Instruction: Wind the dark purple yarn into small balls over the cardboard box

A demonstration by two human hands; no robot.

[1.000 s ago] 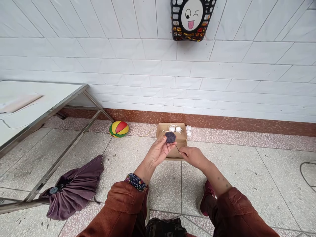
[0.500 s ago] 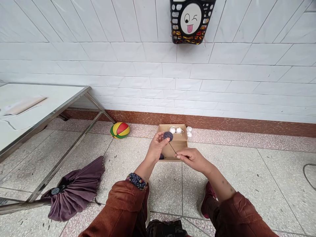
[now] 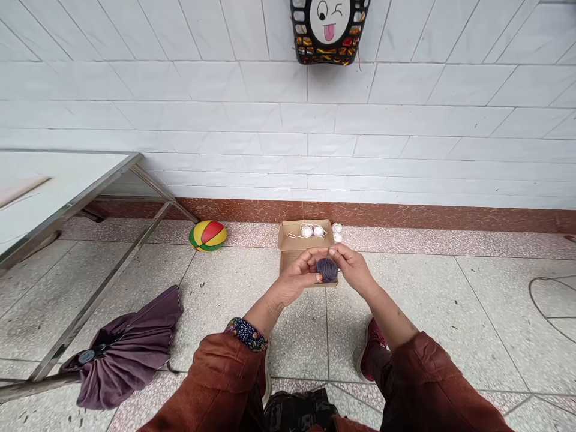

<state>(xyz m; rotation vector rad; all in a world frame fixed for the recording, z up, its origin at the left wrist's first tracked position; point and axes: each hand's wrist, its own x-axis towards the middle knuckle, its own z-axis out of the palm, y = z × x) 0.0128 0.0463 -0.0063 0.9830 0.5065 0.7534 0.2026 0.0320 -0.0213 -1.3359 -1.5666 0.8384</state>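
Note:
My left hand (image 3: 297, 277) is closed around a small ball of dark grey-purple yarn (image 3: 326, 270), thumb at its near side. At the ball's far upper right, the fingertips of my right hand (image 3: 353, 269) are pinched together, close to the left fingertips; the yarn strand there is too fine to follow. Both hands are above an open cardboard box (image 3: 288, 234) on the floor and hide much of its near half. In its far part lie two white yarn balls (image 3: 306, 231) with loose strands.
More white balls (image 3: 337, 228) lie right of the box. A colourful ball (image 3: 208, 236) rests by the wall. At left are a metal-framed table (image 3: 103, 174) and a folded purple umbrella (image 3: 130, 354). A black basket (image 3: 330, 54) hangs on the wall; a wire frame (image 3: 533, 294) is at right.
The yarn ball has moved right and nearer to me in my left hand. My right hand has come up from below to the ball, and the stretched strand between them has shortened.

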